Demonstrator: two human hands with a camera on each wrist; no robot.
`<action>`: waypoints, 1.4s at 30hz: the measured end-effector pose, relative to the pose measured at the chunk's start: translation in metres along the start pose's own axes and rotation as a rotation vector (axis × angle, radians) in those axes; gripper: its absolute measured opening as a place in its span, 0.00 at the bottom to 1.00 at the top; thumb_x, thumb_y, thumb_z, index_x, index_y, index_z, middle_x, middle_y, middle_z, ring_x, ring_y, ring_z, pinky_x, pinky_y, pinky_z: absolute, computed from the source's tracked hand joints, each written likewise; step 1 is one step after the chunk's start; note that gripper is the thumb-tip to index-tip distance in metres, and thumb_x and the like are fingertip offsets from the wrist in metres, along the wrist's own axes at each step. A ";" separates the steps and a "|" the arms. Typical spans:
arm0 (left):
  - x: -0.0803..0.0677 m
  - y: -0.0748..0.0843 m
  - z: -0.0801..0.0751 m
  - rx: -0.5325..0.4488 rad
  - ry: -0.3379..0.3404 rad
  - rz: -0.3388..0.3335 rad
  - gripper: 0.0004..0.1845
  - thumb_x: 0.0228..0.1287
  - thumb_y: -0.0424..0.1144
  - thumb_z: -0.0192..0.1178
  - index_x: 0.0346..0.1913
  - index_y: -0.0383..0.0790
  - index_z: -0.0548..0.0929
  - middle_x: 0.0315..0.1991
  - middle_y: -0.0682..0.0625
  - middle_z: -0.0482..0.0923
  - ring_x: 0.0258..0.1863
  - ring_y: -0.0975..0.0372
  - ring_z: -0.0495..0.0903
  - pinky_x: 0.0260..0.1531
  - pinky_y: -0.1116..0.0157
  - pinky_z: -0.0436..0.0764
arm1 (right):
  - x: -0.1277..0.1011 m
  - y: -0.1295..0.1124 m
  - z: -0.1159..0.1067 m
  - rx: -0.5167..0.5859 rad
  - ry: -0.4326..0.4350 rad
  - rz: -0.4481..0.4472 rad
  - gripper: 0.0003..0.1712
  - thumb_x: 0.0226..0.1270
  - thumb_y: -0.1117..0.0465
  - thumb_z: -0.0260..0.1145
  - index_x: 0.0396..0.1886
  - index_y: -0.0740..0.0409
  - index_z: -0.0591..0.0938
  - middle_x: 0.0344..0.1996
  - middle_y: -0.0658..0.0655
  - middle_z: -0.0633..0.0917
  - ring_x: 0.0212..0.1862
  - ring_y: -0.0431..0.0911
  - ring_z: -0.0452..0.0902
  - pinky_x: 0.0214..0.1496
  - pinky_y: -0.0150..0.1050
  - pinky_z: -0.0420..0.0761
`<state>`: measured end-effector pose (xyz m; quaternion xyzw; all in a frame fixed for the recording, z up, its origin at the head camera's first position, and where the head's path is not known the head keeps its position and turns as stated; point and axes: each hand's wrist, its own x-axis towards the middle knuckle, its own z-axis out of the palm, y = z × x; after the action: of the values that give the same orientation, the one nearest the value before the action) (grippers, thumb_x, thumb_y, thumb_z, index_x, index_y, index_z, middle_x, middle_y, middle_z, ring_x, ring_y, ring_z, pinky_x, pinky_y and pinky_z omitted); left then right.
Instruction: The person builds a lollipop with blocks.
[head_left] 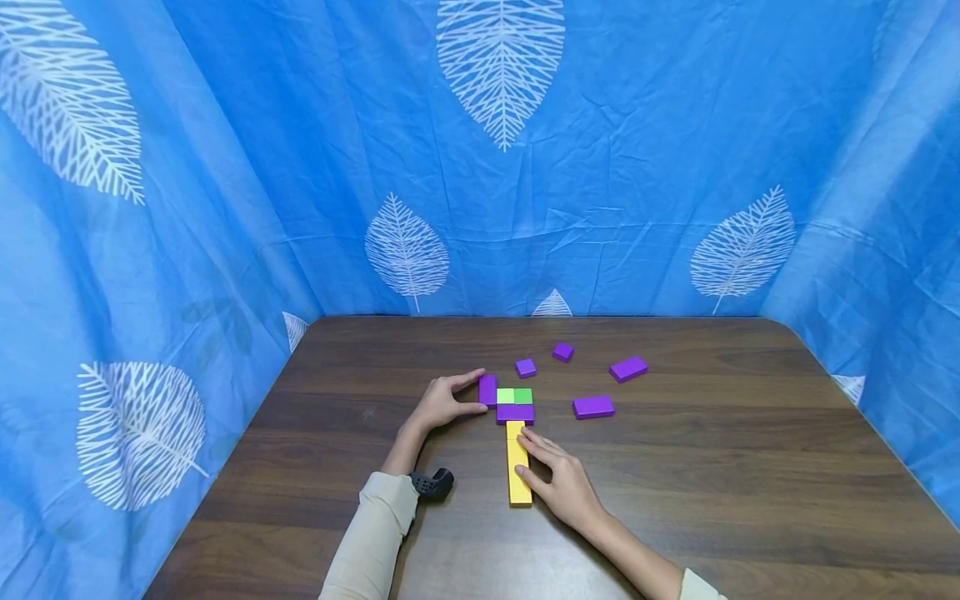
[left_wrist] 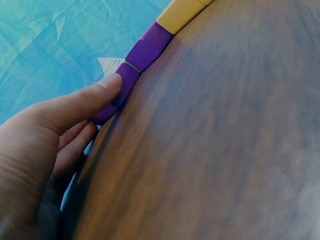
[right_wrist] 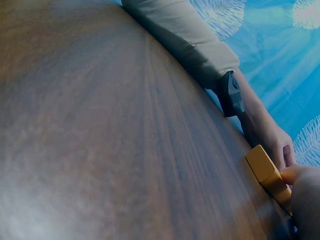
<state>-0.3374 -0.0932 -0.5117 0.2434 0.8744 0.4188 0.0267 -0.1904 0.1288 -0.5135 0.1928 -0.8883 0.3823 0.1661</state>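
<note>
A purple block [head_left: 487, 392] stands lengthwise against the left side of a pale green square [head_left: 506, 396], which adjoins a darker green square [head_left: 522, 396]. My left hand [head_left: 441, 402] pinches that purple block between thumb and fingers at its near and far ends. Another purple block [head_left: 515, 413] lies crosswise just below the green squares. From its near edge a yellow strip of blocks [head_left: 517, 479] runs toward me. My right hand [head_left: 564, 486] rests on the strip from the right, thumb and fingertips on the yellow, fingers fairly straight.
Beyond the green squares lie two small purple blocks [head_left: 526, 367] [head_left: 563, 352]. Two longer purple blocks [head_left: 593, 407] [head_left: 628, 368] lie to the right. A black wrist device [head_left: 432, 484] sits at the left cuff. Blue curtain [head_left: 600, 167] encloses the wooden table [head_left: 750, 467].
</note>
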 end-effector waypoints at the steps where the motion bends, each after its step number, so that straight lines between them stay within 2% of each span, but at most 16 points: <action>1: 0.000 0.000 0.000 0.000 -0.003 -0.004 0.35 0.46 0.53 0.67 0.60 0.50 0.71 0.58 0.53 0.71 0.59 0.60 0.68 0.57 0.58 0.68 | 0.000 0.000 0.000 0.000 -0.001 0.001 0.26 0.55 0.53 0.66 0.54 0.55 0.77 0.56 0.51 0.75 0.57 0.49 0.71 0.57 0.45 0.71; 6: 0.000 0.001 -0.001 -0.002 -0.022 -0.032 0.35 0.46 0.55 0.67 0.60 0.53 0.71 0.58 0.54 0.70 0.60 0.62 0.66 0.59 0.59 0.66 | 0.001 -0.001 -0.001 0.005 -0.001 0.004 0.26 0.55 0.53 0.67 0.54 0.56 0.77 0.56 0.52 0.75 0.57 0.49 0.71 0.57 0.45 0.70; 15: 0.000 0.000 -0.001 0.014 -0.040 -0.029 0.36 0.46 0.57 0.65 0.61 0.53 0.70 0.59 0.55 0.69 0.60 0.63 0.66 0.60 0.60 0.65 | 0.000 0.000 0.000 0.008 0.001 0.004 0.26 0.55 0.53 0.66 0.54 0.57 0.77 0.57 0.52 0.75 0.57 0.49 0.71 0.57 0.45 0.70; 23: 0.000 0.001 -0.002 0.012 -0.041 -0.020 0.34 0.47 0.54 0.65 0.61 0.53 0.70 0.59 0.55 0.69 0.60 0.64 0.65 0.60 0.61 0.65 | 0.000 0.002 0.000 0.010 0.000 0.004 0.26 0.56 0.52 0.66 0.53 0.57 0.77 0.56 0.52 0.75 0.57 0.49 0.71 0.56 0.46 0.71; 42: -0.003 0.001 -0.002 0.030 -0.034 0.011 0.35 0.48 0.55 0.64 0.61 0.50 0.70 0.60 0.52 0.69 0.61 0.59 0.66 0.59 0.57 0.65 | 0.000 0.000 0.001 0.040 0.031 0.002 0.24 0.57 0.54 0.65 0.53 0.57 0.78 0.56 0.53 0.75 0.57 0.49 0.71 0.57 0.46 0.70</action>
<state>-0.3347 -0.0954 -0.5098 0.2558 0.8786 0.4018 0.0355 -0.1905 0.1280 -0.5135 0.1893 -0.8779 0.4032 0.1755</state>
